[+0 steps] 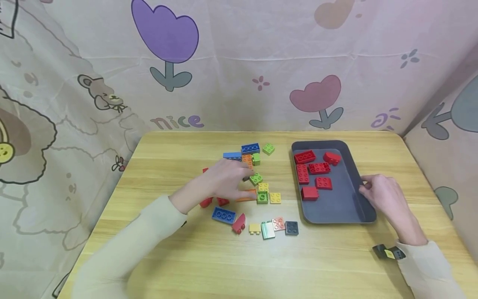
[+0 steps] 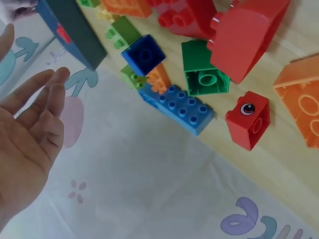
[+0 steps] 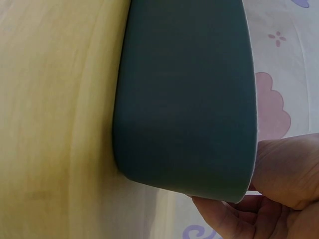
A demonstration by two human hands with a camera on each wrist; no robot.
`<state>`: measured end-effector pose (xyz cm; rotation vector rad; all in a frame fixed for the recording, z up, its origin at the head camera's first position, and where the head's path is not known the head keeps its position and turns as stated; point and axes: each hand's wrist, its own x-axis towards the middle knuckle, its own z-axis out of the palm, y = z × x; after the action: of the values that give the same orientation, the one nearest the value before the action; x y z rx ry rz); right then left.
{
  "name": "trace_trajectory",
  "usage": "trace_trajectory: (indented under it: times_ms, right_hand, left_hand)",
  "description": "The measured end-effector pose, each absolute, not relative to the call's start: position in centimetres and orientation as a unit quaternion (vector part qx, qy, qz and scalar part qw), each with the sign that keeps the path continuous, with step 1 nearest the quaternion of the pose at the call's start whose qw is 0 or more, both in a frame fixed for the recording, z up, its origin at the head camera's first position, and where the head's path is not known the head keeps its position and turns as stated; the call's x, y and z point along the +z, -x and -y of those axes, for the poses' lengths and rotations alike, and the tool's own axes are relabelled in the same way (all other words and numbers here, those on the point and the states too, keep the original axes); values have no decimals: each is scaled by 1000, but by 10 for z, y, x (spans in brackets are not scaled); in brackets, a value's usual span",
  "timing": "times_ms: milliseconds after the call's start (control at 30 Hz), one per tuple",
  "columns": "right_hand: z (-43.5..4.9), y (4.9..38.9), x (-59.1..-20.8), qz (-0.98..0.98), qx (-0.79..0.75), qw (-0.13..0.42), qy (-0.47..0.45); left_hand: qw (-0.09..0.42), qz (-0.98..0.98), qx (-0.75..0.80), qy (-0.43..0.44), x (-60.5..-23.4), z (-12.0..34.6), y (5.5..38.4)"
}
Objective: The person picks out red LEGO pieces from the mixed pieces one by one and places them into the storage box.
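Note:
My left hand (image 1: 229, 178) reaches over a loose pile of toy building bricks, palm down, its fingers relaxed with nothing between them. Under and beside its fingertips lie a light green brick (image 1: 256, 178) and an orange brick (image 1: 246, 195); the hand hides part of the pile. In the left wrist view, a red brick with an eye print (image 2: 247, 119) and a green brick (image 2: 204, 72) lie near that hand. On the right, my right hand (image 1: 386, 197) pinches the right rim of a dark grey tray (image 1: 352, 211). Several red bricks (image 1: 323, 183) lie in the tray's left part.
Toward the front lie a blue brick (image 1: 224, 215), a yellow brick (image 1: 254, 228) and a dark brick (image 1: 291, 228). Another blue brick (image 1: 250, 148) is at the back of the pile. A printed cloth (image 1: 231, 95) hangs behind the wooden table (image 1: 209, 265).

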<state>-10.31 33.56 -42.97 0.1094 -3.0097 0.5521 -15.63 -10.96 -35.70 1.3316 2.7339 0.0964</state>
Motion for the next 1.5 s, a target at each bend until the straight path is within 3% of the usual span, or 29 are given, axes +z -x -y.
trace_trajectory:
  times_ms: [367,967,1500]
  right_hand:
    - [-334,103,-430,982,180,50,-38]
    - [-335,102,-430,982,182,43,-40]
    - [-335,102,-430,982,182,43,-41]
  left_hand:
    - [20,-896,45,-441,-366,130,127]
    - [103,-913,86,-385,-397,136,91]
    - [123,-912,94,-380,-411,134,86]
